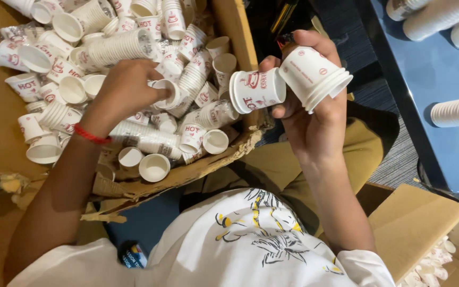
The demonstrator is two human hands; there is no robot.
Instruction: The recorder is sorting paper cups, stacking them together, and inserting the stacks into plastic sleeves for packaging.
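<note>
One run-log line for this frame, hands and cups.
left hand: picking loose cup from cardboard box | right hand: holding nested cup stack and single cup

White tee w/ black-and-yellow line drawing on front, short sleeves. Mustard-olive trousers. Thin red thread band on left wrist (91, 135), just back from the fingers. Arms bare otherwise, no rings.

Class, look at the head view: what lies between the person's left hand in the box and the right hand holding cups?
In the head view, between the left hand and right hand lie loose and nested paper cups and the cardboard box's wall.
</note>
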